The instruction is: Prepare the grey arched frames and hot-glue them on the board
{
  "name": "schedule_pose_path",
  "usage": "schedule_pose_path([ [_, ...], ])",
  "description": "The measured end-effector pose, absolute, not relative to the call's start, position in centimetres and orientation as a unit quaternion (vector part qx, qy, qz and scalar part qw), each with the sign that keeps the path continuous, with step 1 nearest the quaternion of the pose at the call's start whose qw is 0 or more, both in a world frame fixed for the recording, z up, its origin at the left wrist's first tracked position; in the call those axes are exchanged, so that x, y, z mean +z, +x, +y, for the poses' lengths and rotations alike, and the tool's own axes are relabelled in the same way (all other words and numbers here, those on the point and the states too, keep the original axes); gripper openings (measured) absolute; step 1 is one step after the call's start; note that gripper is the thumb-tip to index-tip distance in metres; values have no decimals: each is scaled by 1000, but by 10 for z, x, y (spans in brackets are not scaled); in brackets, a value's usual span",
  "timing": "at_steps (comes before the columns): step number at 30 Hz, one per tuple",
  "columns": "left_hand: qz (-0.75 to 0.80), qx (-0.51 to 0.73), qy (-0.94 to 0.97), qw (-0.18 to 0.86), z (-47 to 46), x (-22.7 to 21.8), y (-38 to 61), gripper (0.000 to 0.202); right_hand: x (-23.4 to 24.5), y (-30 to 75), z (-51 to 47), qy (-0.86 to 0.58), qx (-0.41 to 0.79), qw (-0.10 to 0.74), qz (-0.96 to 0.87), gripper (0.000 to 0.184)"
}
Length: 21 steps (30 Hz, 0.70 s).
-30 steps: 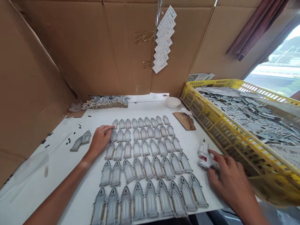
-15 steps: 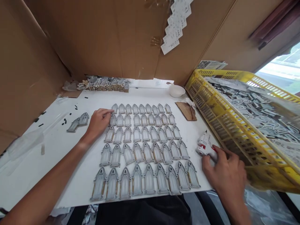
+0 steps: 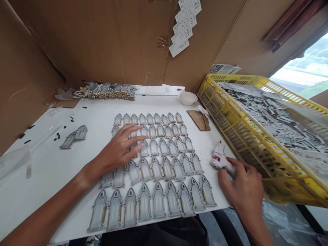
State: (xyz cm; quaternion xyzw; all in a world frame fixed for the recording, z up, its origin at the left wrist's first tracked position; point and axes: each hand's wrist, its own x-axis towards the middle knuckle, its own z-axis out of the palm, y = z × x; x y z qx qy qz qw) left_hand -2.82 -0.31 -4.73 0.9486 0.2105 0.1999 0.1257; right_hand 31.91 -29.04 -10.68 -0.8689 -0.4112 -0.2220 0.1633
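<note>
Rows of grey arched window-shaped pieces [image 3: 159, 200] lie on the white table [image 3: 77, 177], larger-looking toward the front edge. My left hand [image 3: 123, 145] is over the left part of the middle rows, fingers spread, covering some pieces; whether it touches them I cannot tell. At the right of the rows, my right hand [image 3: 242, 182] is closed round the handle of a white hot glue gun [image 3: 219, 157], whose dark nozzle points away from me. Two more arched pieces [image 3: 74, 136] lie overlapping to the left.
A yellow plastic crate [image 3: 238, 136] full of grey pieces stands at the right. A white bowl [image 3: 188, 98] and brown cardboard scrap [image 3: 198, 120] sit beside it. Stacked pieces [image 3: 107, 91] line the back, against a cardboard wall [image 3: 102, 44]. Small black bits [image 3: 56, 136] and clear plastic lie left.
My left hand has left the row ends at the upper left and moved right over the middle rows, its fingers now spread. My right hand still holds the glue gun. The view has shifted slightly.
</note>
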Motion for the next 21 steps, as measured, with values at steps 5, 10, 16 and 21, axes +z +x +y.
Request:
schedule_pose_path([
  [5,180,109,968,137,-25,-57,-12,48,-104,318,-291,-873,-221,155,-407,50],
  [10,184,115,967,137,-26,-62,-15,49,-102,317,-290,-873,-217,161,-406,49],
  [16,169,129,969,125,-25,-59,-11,50,-104,319,-291,-868,-219,165,-414,48],
  [21,166,87,976,107,-28,-57,8,59,-106,319,-290,-870,-225,159,-410,48],
])
